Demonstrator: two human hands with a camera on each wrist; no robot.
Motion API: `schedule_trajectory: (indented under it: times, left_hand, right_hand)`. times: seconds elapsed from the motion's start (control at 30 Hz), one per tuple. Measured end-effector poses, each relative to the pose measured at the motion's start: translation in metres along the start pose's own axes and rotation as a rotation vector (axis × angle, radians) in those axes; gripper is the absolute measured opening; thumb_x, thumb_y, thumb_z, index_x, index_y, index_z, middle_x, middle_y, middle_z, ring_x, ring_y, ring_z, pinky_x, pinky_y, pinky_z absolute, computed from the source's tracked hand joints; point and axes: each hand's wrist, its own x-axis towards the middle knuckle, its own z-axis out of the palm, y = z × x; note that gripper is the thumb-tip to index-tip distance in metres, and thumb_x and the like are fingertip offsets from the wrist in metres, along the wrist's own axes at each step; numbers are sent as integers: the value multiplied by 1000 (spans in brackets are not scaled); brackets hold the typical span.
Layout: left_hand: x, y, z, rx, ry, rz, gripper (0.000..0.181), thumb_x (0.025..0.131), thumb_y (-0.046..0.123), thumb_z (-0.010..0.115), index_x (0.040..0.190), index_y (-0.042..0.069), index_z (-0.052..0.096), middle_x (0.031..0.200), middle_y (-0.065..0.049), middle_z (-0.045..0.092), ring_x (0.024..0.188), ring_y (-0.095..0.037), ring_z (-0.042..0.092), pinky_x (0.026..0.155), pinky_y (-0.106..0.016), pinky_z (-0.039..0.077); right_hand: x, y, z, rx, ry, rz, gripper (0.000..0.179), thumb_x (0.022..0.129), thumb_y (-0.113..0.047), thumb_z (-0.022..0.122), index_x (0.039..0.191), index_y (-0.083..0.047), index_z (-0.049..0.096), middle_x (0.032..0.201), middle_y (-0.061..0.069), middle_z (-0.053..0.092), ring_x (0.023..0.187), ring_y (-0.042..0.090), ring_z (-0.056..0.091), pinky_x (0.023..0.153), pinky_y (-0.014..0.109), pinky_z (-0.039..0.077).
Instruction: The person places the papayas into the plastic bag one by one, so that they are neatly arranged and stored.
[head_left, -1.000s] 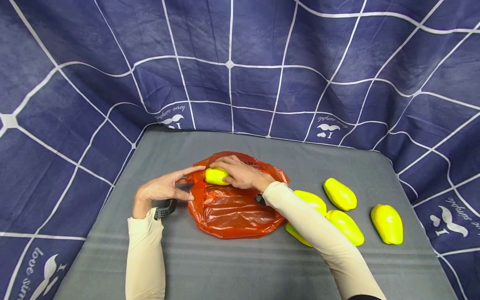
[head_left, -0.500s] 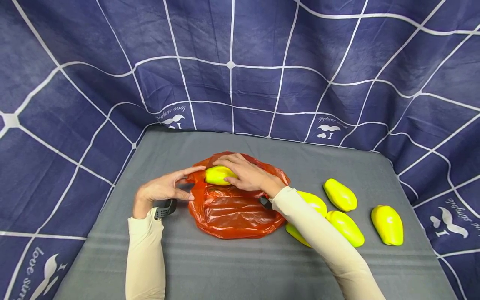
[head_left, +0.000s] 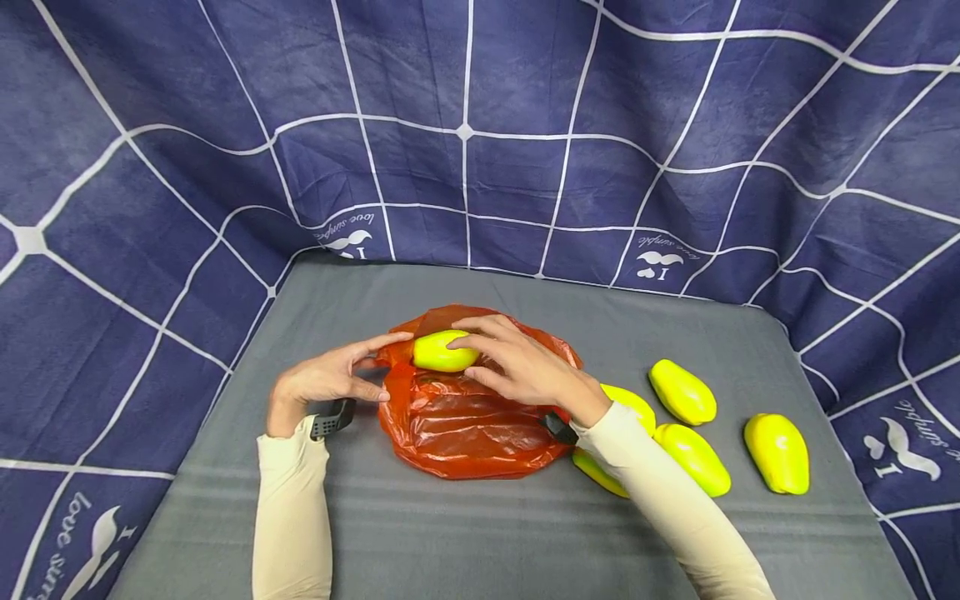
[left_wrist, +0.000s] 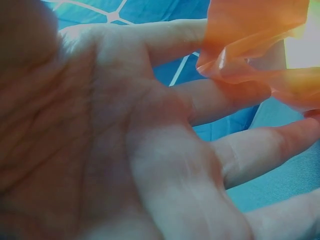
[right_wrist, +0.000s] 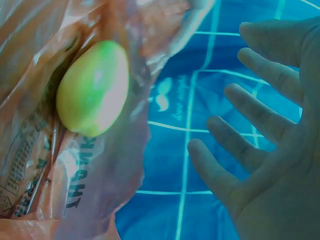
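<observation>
A red plastic bag (head_left: pixel 480 429) lies spread on the table, with printed letters visible in the right wrist view. On its upper left part rests a yellow mango-like fruit (head_left: pixel 438 353), seen whole in the right wrist view. My left hand (head_left: pixel 322 379) is at the bag's left edge, fingers extended and thumb apart; in the left wrist view orange-red film (left_wrist: pixel 250 45) lies against the fingers. My right hand (head_left: pixel 528 367) hovers over the bag at the fruit's right side. Its fingers (right_wrist: pixel 260 112) are spread and hold nothing in the right wrist view.
Several similar yellow fruits lie right of the bag: one farther back (head_left: pixel 682 392), one at far right (head_left: pixel 777 454), others partly behind the right forearm (head_left: pixel 675 500). A blue curtain (head_left: pixel 517 167) with white lines borders the grey table (head_left: pixel 450 542).
My right hand has let go of the fruit and drawn back to the right. The fruit has shifted slightly right and is more exposed. My left hand has stayed in place.
</observation>
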Motion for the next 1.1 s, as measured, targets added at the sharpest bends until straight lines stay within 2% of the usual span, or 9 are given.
schedule_trajectory:
  times: [0.17, 0.4, 0.57, 0.8, 1.1]
  left_hand:
    - [1, 1, 1, 26, 8, 10, 93, 86, 4, 77, 160, 13, 21, 165, -15, 21, 145, -45, 30, 96, -27, 53]
    - [4, 1, 2, 31, -8, 14, 92, 87, 5, 76, 160, 11, 20, 164, -17, 22, 145, -45, 31, 95, -27, 53]
    - [2, 2, 0, 63, 19, 1, 91, 87, 8, 77, 160, 13, 23, 165, -14, 21, 145, -45, 31, 98, -26, 51]
    - [1, 3, 1, 74, 17, 19, 88, 89, 9, 75, 160, 13, 24, 165, -15, 19, 144, -46, 32, 99, -27, 50]
    - [-2, 1, 0, 61, 26, 20, 91, 90, 7, 74, 161, 15, 19, 166, -13, 17, 147, -48, 26, 99, -25, 50]
  right_hand:
    - [-33, -10, -12, 63, 23, 33, 38, 100, -27, 63, 137, -23, 59, 150, -3, 47, 141, 17, 40, 116, 42, 35]
    - [-73, -17, -29, 15, 85, 56, 42, 97, -25, 67, 138, -25, 58, 149, -3, 49, 137, 18, 43, 112, 39, 37]
    - [-93, -11, -44, -8, 161, 100, 44, 94, -16, 70, 136, -26, 61, 146, -4, 52, 134, 17, 46, 109, 34, 40]
    - [-127, 3, -66, -35, 273, 199, 51, 89, -4, 74, 135, -23, 62, 143, 1, 55, 133, 18, 48, 113, 17, 31]
    - [-168, 15, -71, -66, 308, 331, 52, 87, -1, 74, 134, -20, 63, 141, 6, 57, 132, 16, 47, 110, 11, 28]
